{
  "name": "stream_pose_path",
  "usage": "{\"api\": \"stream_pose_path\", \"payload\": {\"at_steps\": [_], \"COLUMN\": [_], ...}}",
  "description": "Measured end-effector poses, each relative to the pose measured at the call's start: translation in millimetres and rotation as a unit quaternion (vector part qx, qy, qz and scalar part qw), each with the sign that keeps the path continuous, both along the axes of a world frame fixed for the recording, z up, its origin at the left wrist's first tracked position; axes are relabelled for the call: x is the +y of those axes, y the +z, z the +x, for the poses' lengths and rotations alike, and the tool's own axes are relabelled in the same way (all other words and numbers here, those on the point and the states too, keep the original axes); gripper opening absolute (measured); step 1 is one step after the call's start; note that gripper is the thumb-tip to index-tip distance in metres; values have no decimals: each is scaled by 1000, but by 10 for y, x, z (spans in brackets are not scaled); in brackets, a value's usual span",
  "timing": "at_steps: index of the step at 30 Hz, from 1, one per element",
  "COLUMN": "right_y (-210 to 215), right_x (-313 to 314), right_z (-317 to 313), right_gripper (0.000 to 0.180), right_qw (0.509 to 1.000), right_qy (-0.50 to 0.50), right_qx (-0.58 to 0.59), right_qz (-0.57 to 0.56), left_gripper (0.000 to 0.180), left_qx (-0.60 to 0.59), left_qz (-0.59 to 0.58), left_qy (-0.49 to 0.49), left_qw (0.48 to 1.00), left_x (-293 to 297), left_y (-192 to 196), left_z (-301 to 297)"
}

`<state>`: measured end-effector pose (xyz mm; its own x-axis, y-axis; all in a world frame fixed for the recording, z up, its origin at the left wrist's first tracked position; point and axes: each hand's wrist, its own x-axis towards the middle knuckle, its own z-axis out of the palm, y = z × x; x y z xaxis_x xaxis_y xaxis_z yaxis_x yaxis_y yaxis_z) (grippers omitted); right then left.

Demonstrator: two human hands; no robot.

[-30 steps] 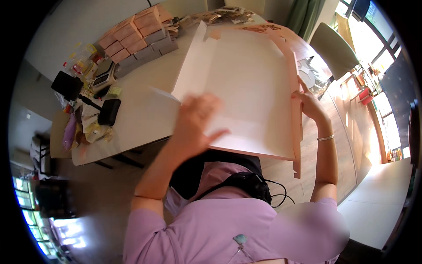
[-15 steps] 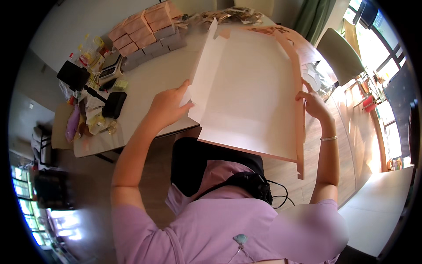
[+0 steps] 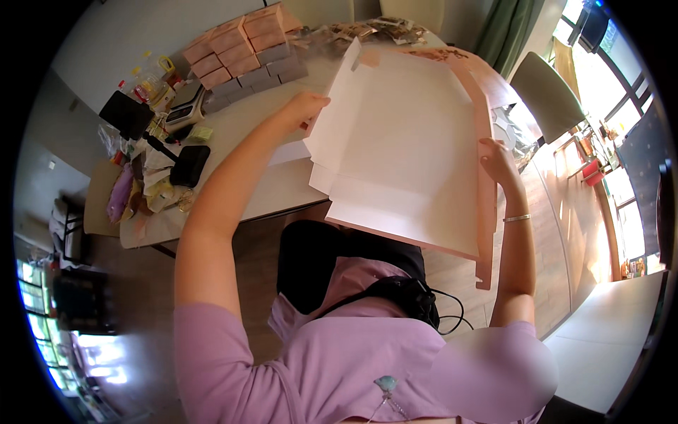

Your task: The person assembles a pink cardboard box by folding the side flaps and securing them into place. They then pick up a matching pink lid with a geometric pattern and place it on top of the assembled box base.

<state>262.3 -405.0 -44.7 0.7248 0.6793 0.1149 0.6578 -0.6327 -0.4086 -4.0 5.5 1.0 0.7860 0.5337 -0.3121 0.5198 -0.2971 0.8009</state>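
— What do we list in hand?
— One creased cardboard sheet (image 3: 402, 155), white-faced, pink-edged; our left hand (image 3: 307, 109) grips its left side, our right hand (image 3: 499, 164) its right edge.
— And on the table (image 3: 229, 134)?
— We enter one stack of pink and grey boxes (image 3: 233, 53); nearer us, one black stand (image 3: 189, 165).

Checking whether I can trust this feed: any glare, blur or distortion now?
Head view, right: windows burn out, glare on the floor; head view, rim: fisheye bending; head view, lower right: the right sleeve smeared; head view, centre: cardboard sheet reasonably clear.
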Motion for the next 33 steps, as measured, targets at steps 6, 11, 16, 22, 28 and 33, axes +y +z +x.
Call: {"api": "stream_pose_path", "payload": {"at_steps": [6,11,16,22,28,33], "right_y": [-40,57,125,-47,118,102], "right_x": [19,139,309,333,407,343], "right_z": [-85,54,-142,-165,-326,-333], "right_gripper": [68,61,58,63,60,62], "right_qw": [994,996,992,994,996,994], "right_qy": [-55,-18,-44,-65,-63,-56], "right_qx": [-41,-28,110,70,66,88], "right_qz": [85,86,39,49,16,37], "left_gripper": [33,28,28,41,52,63], "left_qx": [-124,4,106,94,74,161], "left_qz": [-178,302,415,447,490,421], "left_qy": [117,26,56,69,73,-97], "left_qw": [969,953,902,887,865,888], "left_x": [-216,-194,-325,-705,-560,-539], "left_y": [-405,-368,-352,-660,-1101,-601], "left_z": [-54,-58,-103,24,143,56]}}
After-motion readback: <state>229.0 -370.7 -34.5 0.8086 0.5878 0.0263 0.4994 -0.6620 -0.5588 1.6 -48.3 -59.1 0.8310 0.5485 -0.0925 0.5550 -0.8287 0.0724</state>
